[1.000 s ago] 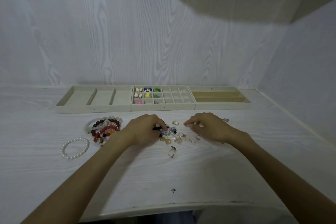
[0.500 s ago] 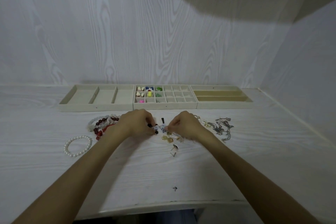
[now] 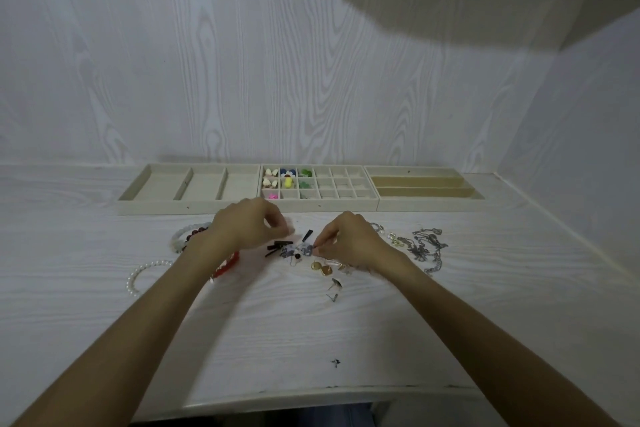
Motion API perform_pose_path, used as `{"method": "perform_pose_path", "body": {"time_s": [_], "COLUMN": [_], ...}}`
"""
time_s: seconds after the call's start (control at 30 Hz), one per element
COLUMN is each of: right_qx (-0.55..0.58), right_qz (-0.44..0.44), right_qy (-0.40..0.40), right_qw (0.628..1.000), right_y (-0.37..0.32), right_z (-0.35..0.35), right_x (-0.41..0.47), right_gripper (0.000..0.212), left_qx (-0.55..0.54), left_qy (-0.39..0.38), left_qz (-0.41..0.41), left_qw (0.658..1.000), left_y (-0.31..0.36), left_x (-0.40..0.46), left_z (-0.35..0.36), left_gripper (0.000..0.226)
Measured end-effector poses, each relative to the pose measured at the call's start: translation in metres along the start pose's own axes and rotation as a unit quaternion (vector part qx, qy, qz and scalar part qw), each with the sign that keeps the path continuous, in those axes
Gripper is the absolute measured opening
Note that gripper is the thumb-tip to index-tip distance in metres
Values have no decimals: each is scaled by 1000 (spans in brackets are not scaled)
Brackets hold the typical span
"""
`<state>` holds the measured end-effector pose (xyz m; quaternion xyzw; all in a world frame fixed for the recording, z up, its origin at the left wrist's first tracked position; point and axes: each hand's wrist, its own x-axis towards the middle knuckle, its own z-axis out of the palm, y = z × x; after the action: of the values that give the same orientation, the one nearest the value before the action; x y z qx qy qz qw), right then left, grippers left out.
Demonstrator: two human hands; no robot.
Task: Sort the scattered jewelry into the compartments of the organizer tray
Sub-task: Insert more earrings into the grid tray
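Note:
The organizer tray lies along the wall in three parts: a left section (image 3: pixel 204 184) with wide compartments, a middle grid (image 3: pixel 341 185) holding small coloured earrings in its left cells, and a right section (image 3: pixel 424 181) with long slots. My left hand (image 3: pixel 251 225) hovers over short black bar pieces (image 3: pixel 277 247), thumb and fingers curled together; whether anything sits between them is hidden. My right hand (image 3: pixel 349 239) pinches a small blue-and-white earring (image 3: pixel 307 248) at the table surface. Gold earrings (image 3: pixel 322 268) and stud earrings (image 3: pixel 336 283) lie just in front.
Silver chains (image 3: pixel 424 246) lie to the right of my right hand. A pearl bracelet (image 3: pixel 138 276), bead bracelets (image 3: pixel 185 237) and a red bracelet (image 3: pixel 229 262) lie on the left, partly under my left forearm. The table's front edge runs below my arms.
My right hand has moved left to the pile in the middle and taken hold of the blue-and-white earring, uncovering the chains. My left hand has lifted slightly off the black pieces.

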<state>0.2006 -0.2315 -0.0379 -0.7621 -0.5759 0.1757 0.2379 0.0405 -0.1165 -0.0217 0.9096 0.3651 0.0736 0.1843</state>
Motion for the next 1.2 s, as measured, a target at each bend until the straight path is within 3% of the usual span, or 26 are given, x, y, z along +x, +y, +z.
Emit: {"method": "perform_pose_path", "body": {"time_s": [0.1,0.23,0.4,0.53,0.7,0.97,1.2], "right_qx": [35,72,57,91,143,191,210], "right_qz": [-3,-3,-20,-34,-41,-19,3], "right_qy": [-23,-64,-128,-133,-134,-63,-43], "right_qw": [999,995,990,986,980,979,977], "right_y": [-6,-21,-39,-52,-60,-57,-37], "right_z": [-18,-50,-83,-101,-106,-103,-86], "right_x": [1,2,1,4,18,66,110], "right_gripper": [14,11,8,13,17,19,14], "left_qx": [-83,-178,-202,-226,-261,-299,-231], "left_qy": [4,-92,-116,-132,-109,-43,7], "left_qz": [51,96,120,125,116,112,122], "left_qw": [995,975,965,957,952,947,965], "left_y": [5,15,20,23,17,1,-19], "left_x": [3,4,5,3,13,63,102], "left_z": [-8,-21,-36,-44,-51,-65,-53], "left_gripper": [29,35,36,34,41,20,22]}}
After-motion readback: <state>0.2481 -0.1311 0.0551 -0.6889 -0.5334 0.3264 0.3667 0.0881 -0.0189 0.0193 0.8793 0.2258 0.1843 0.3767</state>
